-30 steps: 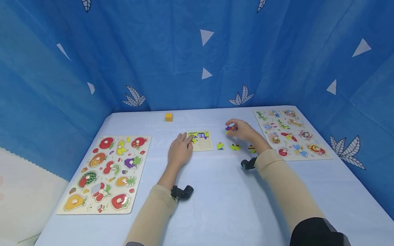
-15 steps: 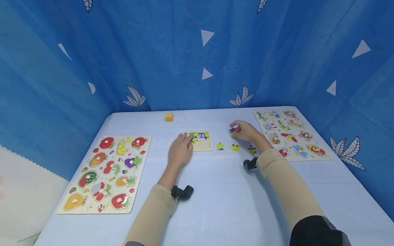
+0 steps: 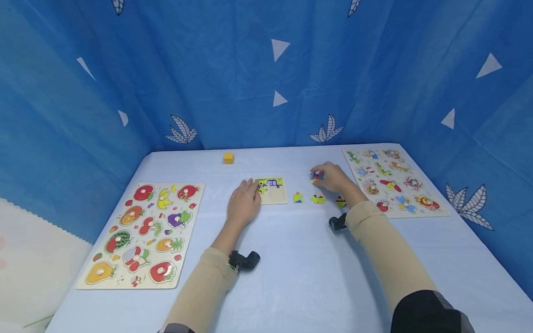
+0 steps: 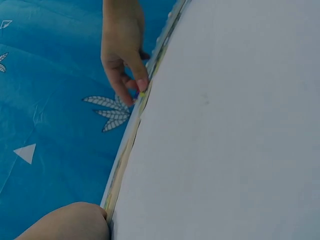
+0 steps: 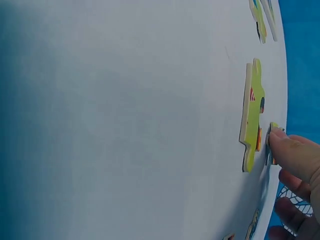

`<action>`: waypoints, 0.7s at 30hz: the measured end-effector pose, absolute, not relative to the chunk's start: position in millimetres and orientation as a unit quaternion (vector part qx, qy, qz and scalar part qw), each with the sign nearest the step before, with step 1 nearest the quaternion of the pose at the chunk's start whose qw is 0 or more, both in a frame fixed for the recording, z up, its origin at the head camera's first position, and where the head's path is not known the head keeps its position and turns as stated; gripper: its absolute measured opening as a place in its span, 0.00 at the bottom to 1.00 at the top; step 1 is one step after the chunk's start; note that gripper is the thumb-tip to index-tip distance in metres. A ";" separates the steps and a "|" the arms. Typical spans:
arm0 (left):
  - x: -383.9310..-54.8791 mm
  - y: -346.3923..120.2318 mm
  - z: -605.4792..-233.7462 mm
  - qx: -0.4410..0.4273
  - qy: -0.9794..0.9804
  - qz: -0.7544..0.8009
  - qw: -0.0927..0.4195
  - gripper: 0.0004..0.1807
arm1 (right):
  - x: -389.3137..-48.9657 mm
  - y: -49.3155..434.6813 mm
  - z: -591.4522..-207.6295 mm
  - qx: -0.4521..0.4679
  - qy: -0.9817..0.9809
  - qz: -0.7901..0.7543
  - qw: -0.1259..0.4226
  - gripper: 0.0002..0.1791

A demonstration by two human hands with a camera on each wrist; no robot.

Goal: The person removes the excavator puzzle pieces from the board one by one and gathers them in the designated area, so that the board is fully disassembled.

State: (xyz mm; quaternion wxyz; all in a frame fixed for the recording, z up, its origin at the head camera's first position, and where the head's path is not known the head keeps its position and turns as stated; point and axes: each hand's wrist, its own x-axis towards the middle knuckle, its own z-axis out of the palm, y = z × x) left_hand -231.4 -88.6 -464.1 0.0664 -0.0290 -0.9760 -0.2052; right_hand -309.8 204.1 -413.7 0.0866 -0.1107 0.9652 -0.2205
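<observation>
A small wooden jigsaw tray (image 3: 275, 198) lies mid-table, with yellow-green pieces along its upper part and bare wood below. My left hand (image 3: 243, 201) rests at its left edge with fingers extended, covering that side. To the right, my right hand (image 3: 331, 177) pinches a small puzzle piece (image 3: 315, 177) coloured purple, red and yellow-green. In the right wrist view, thumb and fingers grip that piece (image 5: 273, 142) close to the tabletop. Three loose yellow-green pieces lie in a row nearer to me: a left one (image 3: 298, 198), a middle one (image 3: 318, 199) and a right one (image 3: 341, 202).
A fruit puzzle board (image 3: 189, 231) lies at the left of the table. At the right back is an insect and animal puzzle board (image 3: 410, 213). A yellow cube (image 3: 228, 158) stands near the back edge, before a blue curtain (image 3: 233, 69).
My right hand has moved slightly right with the puzzle piece, away from the tray. My left hand's fingers have shifted slightly, showing more of the pieces at the tray's left side.
</observation>
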 end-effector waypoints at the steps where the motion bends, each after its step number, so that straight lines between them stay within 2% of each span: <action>1: -231.6 -89.0 -463.5 -0.030 -0.976 -0.207 0.063 0.27 | -309.8 204.0 -413.3 -0.115 0.967 -0.210 0.084 0.25; 9: -231.8 -96.7 -460.8 -0.046 -0.971 -0.234 0.033 0.30 | -308.7 201.2 -413.1 -0.138 0.971 -0.181 0.075 0.25; 17: -230.6 -108.9 -461.8 -0.055 -0.974 -0.222 0.011 0.48 | -306.3 182.2 -413.6 -0.142 0.967 -0.206 0.051 0.25; 21: -232.0 -111.1 -462.3 -0.059 -0.973 -0.224 0.005 0.52 | -305.0 161.2 -409.8 -0.157 0.964 -0.207 0.062 0.25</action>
